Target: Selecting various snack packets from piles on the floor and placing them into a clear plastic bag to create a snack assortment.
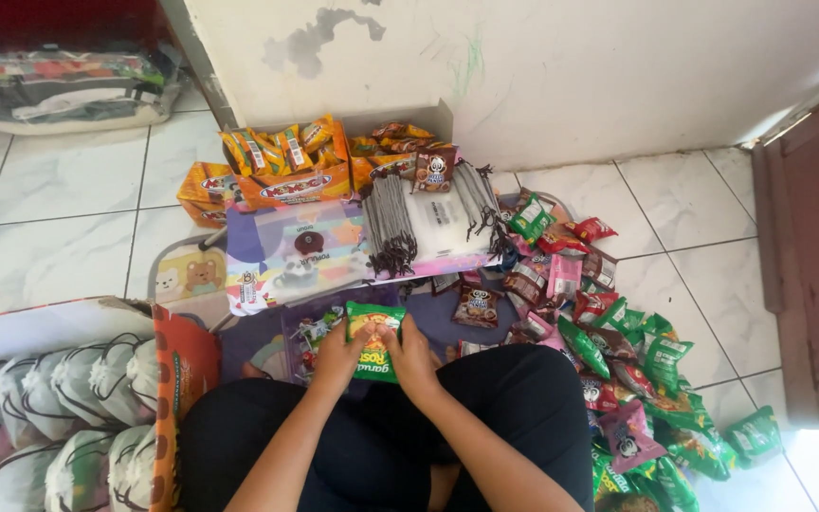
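I sit on the floor with both hands low in front of my knees. My left hand (337, 358) and my right hand (413, 357) together grip a green snack packet (374, 335), one hand on each side. Under the packet lies a clear plastic bag (307, 332) with more snacks inside. Just beyond it a flat stack of printed pouches (294, 254) lies with bundles of dark drawstring cords (390, 226) across it.
An orange snack box (291, 175) and an open cardboard box stand by the white wall. A heap of green and red snack packets (618, 360) spreads at my right. A carton of filled white drawstring bags (59, 408) sits at my left.
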